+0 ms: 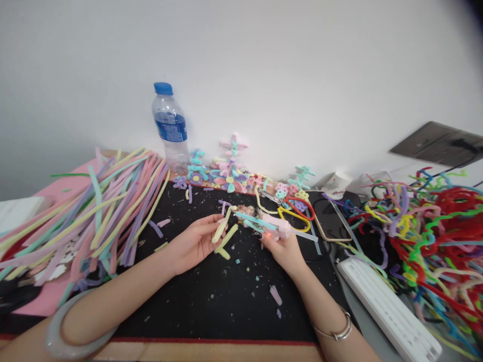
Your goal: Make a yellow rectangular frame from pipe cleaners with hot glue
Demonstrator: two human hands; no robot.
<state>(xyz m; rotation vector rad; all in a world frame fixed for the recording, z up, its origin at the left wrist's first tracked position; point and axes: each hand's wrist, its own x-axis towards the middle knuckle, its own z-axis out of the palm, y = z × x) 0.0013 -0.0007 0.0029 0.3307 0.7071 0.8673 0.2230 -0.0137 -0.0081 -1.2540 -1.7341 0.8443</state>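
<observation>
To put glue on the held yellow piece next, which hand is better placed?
Probably the right hand: it holds the glue gun, tip pointing toward the left hand, which holds the yellow piece.

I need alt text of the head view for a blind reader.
A person's right hand holds a pink glue gun pointed toward a yellow pipe-cleaner piece in the left hand, over a black mat. Pastel pipe cleaners lie at left, pipe-cleaner flowers behind, scissors at right.
</observation>
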